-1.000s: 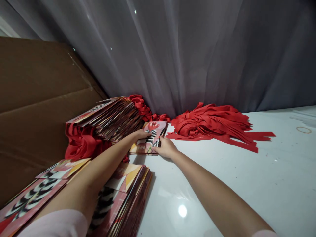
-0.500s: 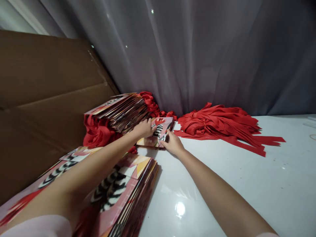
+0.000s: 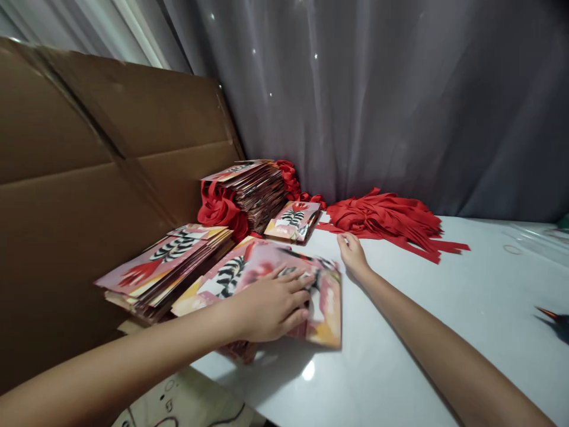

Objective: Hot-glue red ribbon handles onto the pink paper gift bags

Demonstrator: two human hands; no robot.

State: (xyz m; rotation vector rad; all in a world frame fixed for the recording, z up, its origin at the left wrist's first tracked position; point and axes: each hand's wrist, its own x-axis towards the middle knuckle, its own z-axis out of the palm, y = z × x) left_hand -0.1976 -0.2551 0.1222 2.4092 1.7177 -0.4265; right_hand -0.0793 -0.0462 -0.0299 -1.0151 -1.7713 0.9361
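Note:
My left hand [image 3: 269, 306] lies flat on the top printed paper bag [image 3: 322, 299] of a near stack, fingers spread over its red, pink and zebra-striped print; the bag looks blurred. My right hand [image 3: 351, 254] rests on the white table [image 3: 400, 356] with fingers loosely curled, holding nothing, a little in front of a small folded bag [image 3: 292, 220] that lies flat. Behind that bag stands a tall stack of folded bags [image 3: 255, 188] with red ribbon handles. Another flat stack of bags [image 3: 166, 264] sits to the left.
A pile of loose red ribbons [image 3: 391, 220] lies at the back against a grey curtain [image 3: 377, 101]. A large brown cardboard sheet [image 3: 89, 178] stands along the left side. A dark object [image 3: 555, 317] pokes in at the right edge.
Both hands have let go of the small folded bag at the back. My left hand pulled back onto the near stack's top bag; my right hand drew slightly back onto the table.

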